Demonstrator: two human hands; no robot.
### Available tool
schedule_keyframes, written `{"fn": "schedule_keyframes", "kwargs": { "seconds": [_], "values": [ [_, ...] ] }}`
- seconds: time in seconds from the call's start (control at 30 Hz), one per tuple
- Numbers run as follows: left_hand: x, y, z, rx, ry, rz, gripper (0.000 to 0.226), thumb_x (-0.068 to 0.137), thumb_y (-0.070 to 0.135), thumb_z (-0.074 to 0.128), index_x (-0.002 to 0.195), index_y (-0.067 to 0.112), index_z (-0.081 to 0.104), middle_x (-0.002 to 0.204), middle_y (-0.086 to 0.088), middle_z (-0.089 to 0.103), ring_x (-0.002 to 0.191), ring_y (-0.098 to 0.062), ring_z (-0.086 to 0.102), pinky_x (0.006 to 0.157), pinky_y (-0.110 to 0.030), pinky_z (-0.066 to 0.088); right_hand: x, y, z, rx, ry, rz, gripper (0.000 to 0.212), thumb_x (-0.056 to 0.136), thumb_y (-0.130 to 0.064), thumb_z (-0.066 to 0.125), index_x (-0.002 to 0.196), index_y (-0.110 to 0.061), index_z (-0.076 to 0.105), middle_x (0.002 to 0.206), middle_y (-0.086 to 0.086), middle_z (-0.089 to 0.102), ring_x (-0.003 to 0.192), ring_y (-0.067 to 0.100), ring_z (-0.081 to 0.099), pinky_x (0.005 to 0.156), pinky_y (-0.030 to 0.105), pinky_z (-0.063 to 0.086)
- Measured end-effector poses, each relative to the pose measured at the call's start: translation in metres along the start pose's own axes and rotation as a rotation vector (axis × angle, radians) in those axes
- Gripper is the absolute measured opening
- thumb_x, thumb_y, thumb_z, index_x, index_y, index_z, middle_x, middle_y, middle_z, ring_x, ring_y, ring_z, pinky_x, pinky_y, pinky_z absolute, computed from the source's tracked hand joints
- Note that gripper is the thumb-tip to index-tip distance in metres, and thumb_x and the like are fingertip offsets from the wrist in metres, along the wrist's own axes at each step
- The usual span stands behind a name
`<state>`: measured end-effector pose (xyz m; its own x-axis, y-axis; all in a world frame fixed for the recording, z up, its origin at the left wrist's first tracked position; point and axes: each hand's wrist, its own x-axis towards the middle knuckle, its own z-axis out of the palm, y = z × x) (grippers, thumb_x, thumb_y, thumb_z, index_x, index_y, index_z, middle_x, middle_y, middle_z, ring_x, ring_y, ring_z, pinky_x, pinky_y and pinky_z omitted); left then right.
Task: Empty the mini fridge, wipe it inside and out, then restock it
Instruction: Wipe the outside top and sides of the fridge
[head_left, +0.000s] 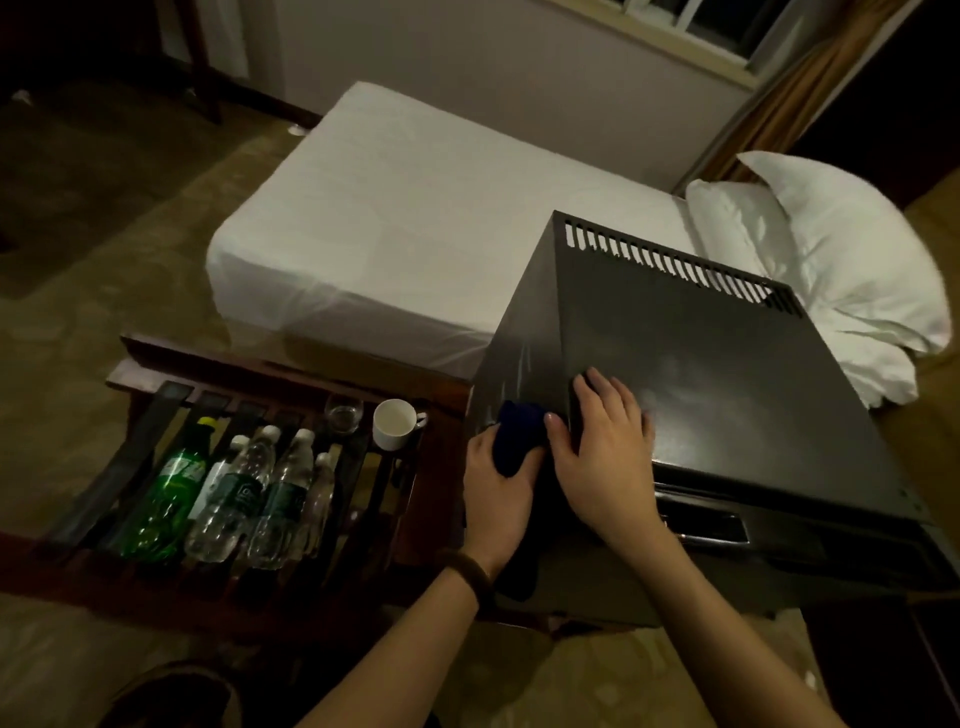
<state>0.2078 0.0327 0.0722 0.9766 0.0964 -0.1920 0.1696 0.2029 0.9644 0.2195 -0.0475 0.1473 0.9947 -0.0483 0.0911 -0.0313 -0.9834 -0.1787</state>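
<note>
On rack (156, 364): green-labelled bottles (244, 493), unreadable.

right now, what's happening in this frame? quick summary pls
A person is wiping the outside of the black mini fridge. The left hand grips a dark blue cloth against the fridge's left side wall, while the right hand rests flat on the top near the front corner. The drinks are already out: a green bottle and several clear water bottles lie on the wooden luggage rack to the left, beside a white cup and a glass.
</note>
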Motion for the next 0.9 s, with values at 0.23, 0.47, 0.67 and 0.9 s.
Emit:
{"fn": "schedule_keyframes", "kwargs": {
  "seconds": [0.23, 0.47, 0.67, 0.9],
  "values": [
    [0.027, -0.013, -0.028, 0.036, -0.273, 0.100, 0.035, 0.084, 0.018, 0.065, 0.114, 0.030, 0.051, 0.127, 0.000, 0.044, 0.114, -0.015, 0.051, 0.097, -0.031, 0.046, -0.019, -0.010, 0.007, 0.007, 0.459, 0.092, 0.018, 0.083, -0.018, 0.066, 0.098, -0.008, 0.068, 0.105, 0.008, 0.063, 0.099, 0.027, 0.055, 0.072, 0.034, 0.048],
    [0.048, -0.014, -0.021, 0.083, -0.334, 0.378, 0.045, 0.067, 0.054, 0.060, 0.107, 0.051, 0.040, 0.132, 0.019, 0.030, 0.120, 0.002, 0.038, 0.102, -0.015, 0.035, -0.045, -0.031, 0.038, -0.113, 0.603, 0.195, 0.038, 0.082, -0.031, 0.047, 0.104, -0.006, 0.065, 0.102, 0.011, 0.060, 0.099, 0.024, 0.045, 0.079, 0.038, 0.045],
    [0.094, -0.014, -0.009, -0.017, -0.347, 0.388, 0.047, 0.060, 0.045, 0.063, 0.103, 0.048, 0.044, 0.130, 0.017, 0.037, 0.112, 0.007, 0.043, 0.094, -0.006, 0.035, -0.001, -0.045, 0.021, -0.268, 0.426, 0.106, 0.020, 0.079, -0.013, 0.065, 0.098, -0.007, 0.067, 0.102, 0.008, 0.065, 0.095, 0.026, 0.059, 0.076, 0.037, 0.052],
    [0.207, -0.045, 0.005, -0.010, -0.274, 0.117, 0.045, 0.082, 0.022, 0.066, 0.122, 0.006, 0.052, 0.122, -0.016, 0.054, 0.115, -0.030, 0.053, 0.100, -0.045, 0.042, 0.007, -0.042, 0.047, -0.642, 0.277, 0.088, 0.055, 0.075, -0.014, 0.031, 0.118, -0.001, 0.061, 0.129, 0.029, 0.051, 0.115, 0.046, 0.052, 0.083, 0.056, 0.050]
  ]
}}
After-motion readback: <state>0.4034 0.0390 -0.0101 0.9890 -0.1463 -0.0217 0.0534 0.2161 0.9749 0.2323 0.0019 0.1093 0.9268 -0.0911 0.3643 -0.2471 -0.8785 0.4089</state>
